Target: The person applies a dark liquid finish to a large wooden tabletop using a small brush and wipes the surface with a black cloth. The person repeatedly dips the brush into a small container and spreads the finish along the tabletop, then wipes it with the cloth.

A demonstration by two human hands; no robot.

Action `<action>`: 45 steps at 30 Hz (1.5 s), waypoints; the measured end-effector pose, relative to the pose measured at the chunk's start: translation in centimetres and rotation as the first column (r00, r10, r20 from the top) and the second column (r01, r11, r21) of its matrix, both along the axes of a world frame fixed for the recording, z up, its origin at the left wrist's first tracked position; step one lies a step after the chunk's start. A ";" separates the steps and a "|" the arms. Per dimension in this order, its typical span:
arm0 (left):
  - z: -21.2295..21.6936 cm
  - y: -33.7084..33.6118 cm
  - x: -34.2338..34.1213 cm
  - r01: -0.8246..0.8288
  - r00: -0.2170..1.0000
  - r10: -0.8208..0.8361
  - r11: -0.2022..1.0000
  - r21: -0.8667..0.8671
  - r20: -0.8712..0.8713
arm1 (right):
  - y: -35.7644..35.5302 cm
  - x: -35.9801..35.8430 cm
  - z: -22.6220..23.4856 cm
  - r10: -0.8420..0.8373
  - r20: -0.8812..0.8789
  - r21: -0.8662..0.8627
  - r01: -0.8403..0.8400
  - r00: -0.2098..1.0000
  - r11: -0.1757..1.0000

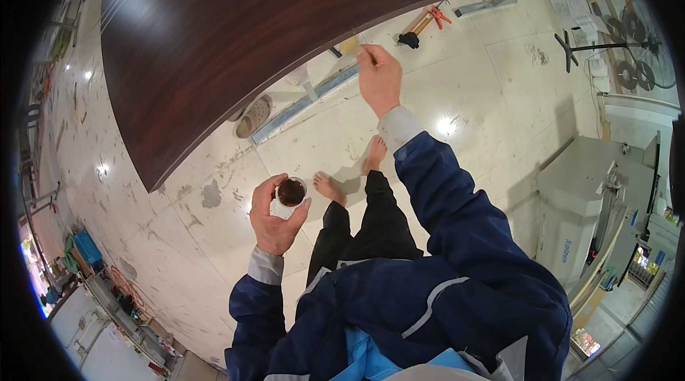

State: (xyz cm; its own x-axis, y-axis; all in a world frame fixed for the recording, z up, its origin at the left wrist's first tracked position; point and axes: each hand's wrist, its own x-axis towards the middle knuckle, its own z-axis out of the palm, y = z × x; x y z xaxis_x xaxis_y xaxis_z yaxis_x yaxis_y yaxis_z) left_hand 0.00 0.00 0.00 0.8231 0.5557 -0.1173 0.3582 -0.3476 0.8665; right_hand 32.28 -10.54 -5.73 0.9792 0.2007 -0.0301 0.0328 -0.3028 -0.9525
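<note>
Our left hand grips a brown-filled cup.
We hold it upright, probably against spilling; our curled right hand, contents unclear, is by the bench's near edge.

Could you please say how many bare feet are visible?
2: the left foot, just right of the cup in the left hand, and the right foot, below the right hand.

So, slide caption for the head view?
Left hand holds a round white cup, dark brown inside; right hand near glossy brown tabletop.
</note>
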 end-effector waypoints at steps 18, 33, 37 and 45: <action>0.0 1.4 -2.9 -0.037 0.998 0.037 0.999 0.008 0.042 | 4.9 -7.2 -0.5 0.180 0.054 0.066 -0.183 0.982 0.981; 0.3 2.4 -3.9 -0.009 0.998 0.005 0.998 0.068 0.063 | 5.9 -9.3 -0.7 0.265 -0.033 0.125 -0.260 0.964 0.958; 0.3 2.6 -4.1 -0.017 0.997 0.013 0.998 0.063 0.071 | 5.2 -7.7 -0.5 0.052 -0.052 0.140 -0.044 0.997 0.989; 0.0 2.7 -4.0 -0.042 0.998 0.041 0.999 0.021 0.047 | 7.3 -9.8 -0.4 0.242 -0.046 0.145 -0.233 0.969 0.962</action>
State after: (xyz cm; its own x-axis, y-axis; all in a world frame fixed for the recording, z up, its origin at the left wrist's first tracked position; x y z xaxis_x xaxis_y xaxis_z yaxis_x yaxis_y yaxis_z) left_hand -3.97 2.70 -0.01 0.8036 0.5914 -0.0671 0.3323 -0.3523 0.8749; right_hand 22.44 -3.28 -6.16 0.9000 0.4336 -0.0458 0.0267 -0.1596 -0.9868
